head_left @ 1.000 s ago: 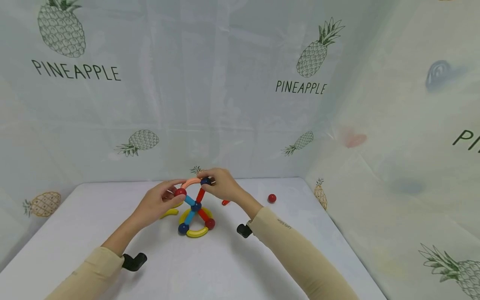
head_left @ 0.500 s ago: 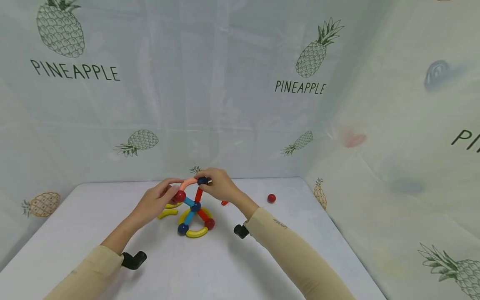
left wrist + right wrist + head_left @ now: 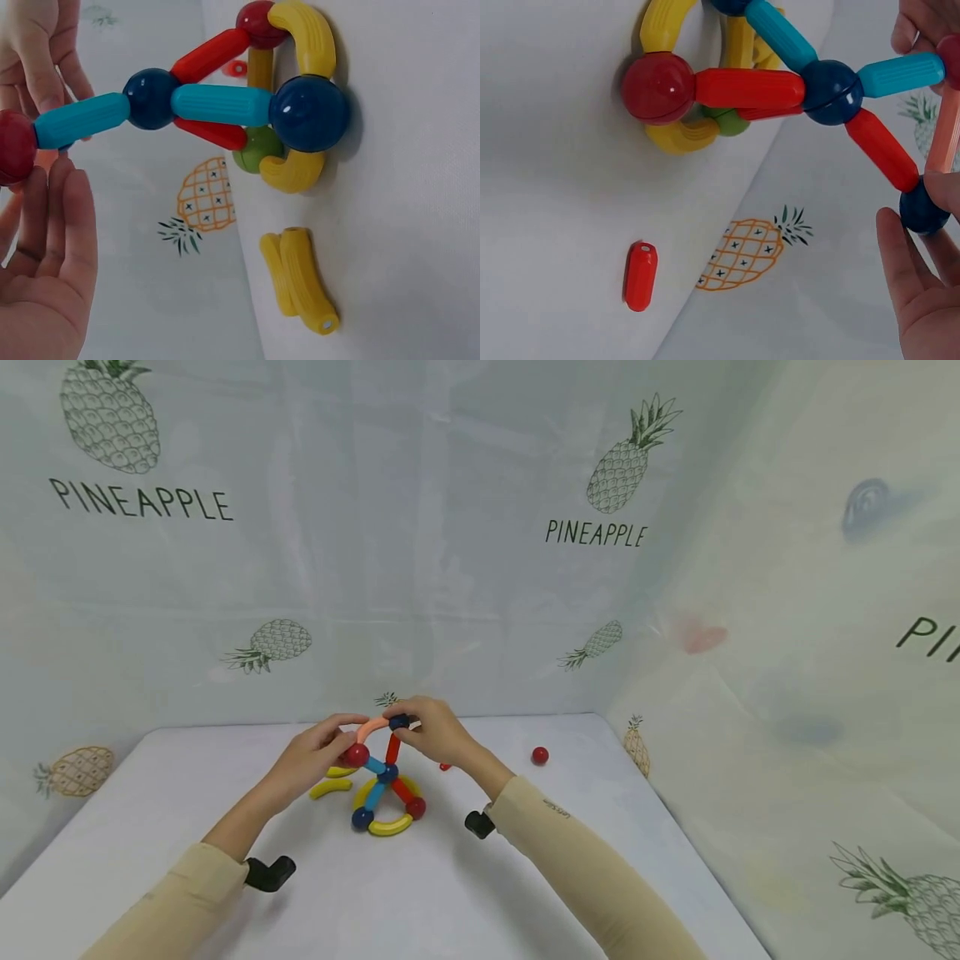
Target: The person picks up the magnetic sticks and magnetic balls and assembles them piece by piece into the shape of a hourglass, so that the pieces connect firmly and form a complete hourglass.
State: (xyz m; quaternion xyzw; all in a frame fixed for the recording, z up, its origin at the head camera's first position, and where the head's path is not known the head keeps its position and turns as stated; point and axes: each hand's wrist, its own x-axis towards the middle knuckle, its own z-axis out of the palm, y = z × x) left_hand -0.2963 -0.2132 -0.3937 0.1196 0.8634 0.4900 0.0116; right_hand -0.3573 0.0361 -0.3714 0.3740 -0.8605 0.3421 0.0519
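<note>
A magnetic ball-and-rod structure stands on the table. Its base has yellow curved rods (image 3: 390, 827), a blue ball (image 3: 310, 114), a red ball (image 3: 658, 88) and a green ball (image 3: 259, 149). Straight rods rise to a central blue ball (image 3: 387, 774). Above it, a light-blue rod (image 3: 82, 121) leads to an upper red ball (image 3: 357, 755), and a red rod (image 3: 883, 151) to an upper blue ball (image 3: 924, 208). My left hand (image 3: 306, 762) holds that red ball. My right hand (image 3: 437, 734) pinches the upper blue ball. An orange curved rod (image 3: 372, 727) spans both balls.
Two loose yellow curved rods (image 3: 304, 281) lie left of the structure. To its right are a short red rod (image 3: 640, 276) and a loose red ball (image 3: 540, 756). A pineapple-print curtain (image 3: 450, 568) hangs behind the white table (image 3: 360, 902).
The upper red ball under my left hand has dropped slightly. My right hand and the upper blue ball have shifted a little left. The base stays in place while the head view drifts slightly.
</note>
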